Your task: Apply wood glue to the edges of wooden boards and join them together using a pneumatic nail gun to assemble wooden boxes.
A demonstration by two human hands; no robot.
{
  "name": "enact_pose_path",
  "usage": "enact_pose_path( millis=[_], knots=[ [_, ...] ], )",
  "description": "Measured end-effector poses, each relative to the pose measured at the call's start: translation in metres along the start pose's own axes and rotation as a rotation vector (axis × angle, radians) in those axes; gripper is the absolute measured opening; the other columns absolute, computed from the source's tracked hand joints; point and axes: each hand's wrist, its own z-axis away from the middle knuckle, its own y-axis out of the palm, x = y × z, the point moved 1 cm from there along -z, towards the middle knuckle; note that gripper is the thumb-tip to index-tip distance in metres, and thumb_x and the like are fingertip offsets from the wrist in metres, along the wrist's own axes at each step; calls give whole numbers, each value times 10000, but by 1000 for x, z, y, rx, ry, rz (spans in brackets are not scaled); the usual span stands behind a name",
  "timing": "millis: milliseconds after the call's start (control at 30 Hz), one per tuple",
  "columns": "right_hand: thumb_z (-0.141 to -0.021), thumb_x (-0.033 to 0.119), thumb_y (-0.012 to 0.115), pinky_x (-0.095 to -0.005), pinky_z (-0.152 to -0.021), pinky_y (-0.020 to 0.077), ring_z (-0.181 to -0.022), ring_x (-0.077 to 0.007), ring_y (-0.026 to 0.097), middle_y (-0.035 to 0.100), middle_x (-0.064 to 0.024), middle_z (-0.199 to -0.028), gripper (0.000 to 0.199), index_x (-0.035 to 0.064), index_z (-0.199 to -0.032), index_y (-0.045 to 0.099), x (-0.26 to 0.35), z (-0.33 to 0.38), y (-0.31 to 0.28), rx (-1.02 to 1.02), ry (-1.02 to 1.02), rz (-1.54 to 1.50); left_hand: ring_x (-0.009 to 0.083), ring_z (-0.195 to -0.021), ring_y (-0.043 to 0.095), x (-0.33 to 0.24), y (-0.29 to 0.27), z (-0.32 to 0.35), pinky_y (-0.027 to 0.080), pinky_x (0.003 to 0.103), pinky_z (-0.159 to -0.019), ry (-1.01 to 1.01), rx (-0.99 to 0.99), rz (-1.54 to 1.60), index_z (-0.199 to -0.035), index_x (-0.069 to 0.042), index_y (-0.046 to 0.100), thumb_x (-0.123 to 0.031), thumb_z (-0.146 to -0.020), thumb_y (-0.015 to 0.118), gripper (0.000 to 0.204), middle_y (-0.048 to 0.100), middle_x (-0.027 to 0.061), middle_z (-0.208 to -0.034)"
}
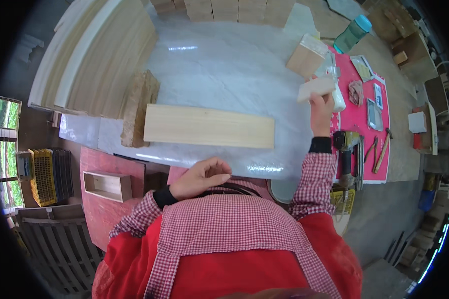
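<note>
A pale wooden board (209, 126) lies flat on the grey-white tabletop in front of me, its left end against a rough brown block (138, 107). At the table's right side, my right hand (322, 113) is closed on a small pale rectangular piece (317, 88); its material is hard to tell. Just beside that piece is a white object (338, 98), partly hidden. A light wooden block (307, 56) stands a little farther back. My left hand (200, 177) hovers empty near the table's front edge, fingers loosely bent and thumb apart.
Stacked long boards (105, 60) rise at the left. On a pink sheet (351, 119) at the right lie a nail gun (349, 149), a hammer (382, 152), pliers (370, 148) and a crumpled cloth (355, 92). A teal bottle (351, 35) stands behind. A wooden box (107, 186) sits lower left.
</note>
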Motion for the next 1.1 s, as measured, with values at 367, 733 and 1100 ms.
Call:
enact_pose_path(
  millis=[367,733,1100],
  knots=[
    [-908,326,605,-499,-1108,411,-1336,-390,495,488,-227,-1430,740,9,-1509,314,55,124,1,369,89,-472,216,-1148,600,-80,76,-129,495,347,-975,709,-236,-739,-1374,1,512,-246,-924,712,551,610,117,-1232],
    [-1062,347,350,-416,-1120,387,-1278,-272,541,528,-171,-1390,565,-43,-1470,358,26,155,-30,226,201,145,123,-1009,610,-66,84,-144,523,282,-832,237,83,-242,-1420,-33,518,-227,-966,673,517,624,51,-1202],
    [-885,198,700,-405,-1109,421,-1370,-263,458,435,-186,-1484,796,-44,-1519,283,58,157,-24,302,148,-213,266,-1132,583,-72,47,-139,473,412,-912,668,-172,-1393,-1432,-56,482,-488,-789,785,831,550,149,-1332]
  ],
)
